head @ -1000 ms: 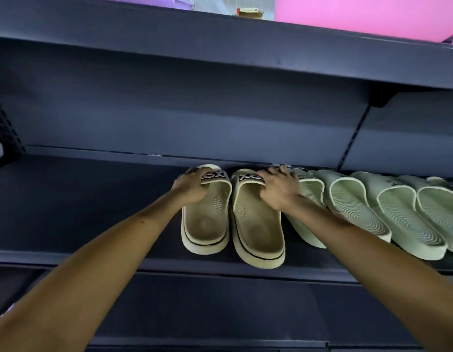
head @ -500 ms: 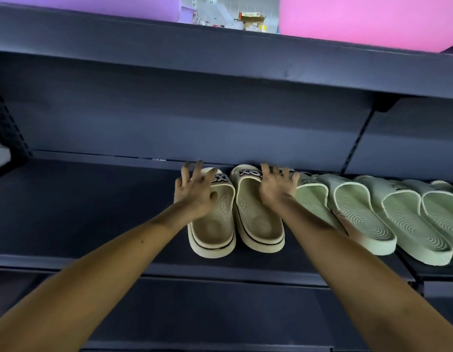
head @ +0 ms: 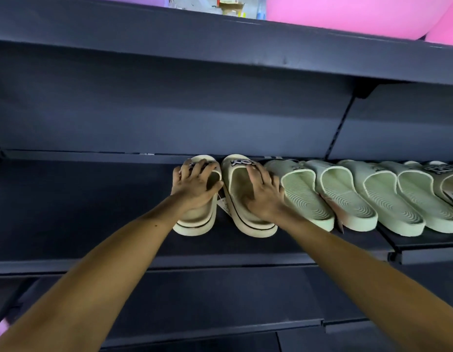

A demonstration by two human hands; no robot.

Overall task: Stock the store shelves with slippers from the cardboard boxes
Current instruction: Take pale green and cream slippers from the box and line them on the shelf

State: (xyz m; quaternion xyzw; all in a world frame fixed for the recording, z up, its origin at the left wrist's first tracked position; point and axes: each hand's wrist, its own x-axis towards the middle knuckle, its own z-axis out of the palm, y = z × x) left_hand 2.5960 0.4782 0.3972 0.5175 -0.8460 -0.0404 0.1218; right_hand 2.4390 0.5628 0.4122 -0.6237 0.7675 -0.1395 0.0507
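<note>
Two cream slippers (head: 248, 199), two hands (head: 195, 189), one shelf (head: 93, 212).

Two slippers (head: 248, 199) side by side on shelf (head: 93, 212); slipper row (head: 372, 196) right, touching.

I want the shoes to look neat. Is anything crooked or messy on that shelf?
A little. The two cream slippers splay apart at the heels, with a white tag poking up in the gap. The green slippers beside them lean and overlap, tilted right. Both hands, left and right, lie on the cream pair.
</note>
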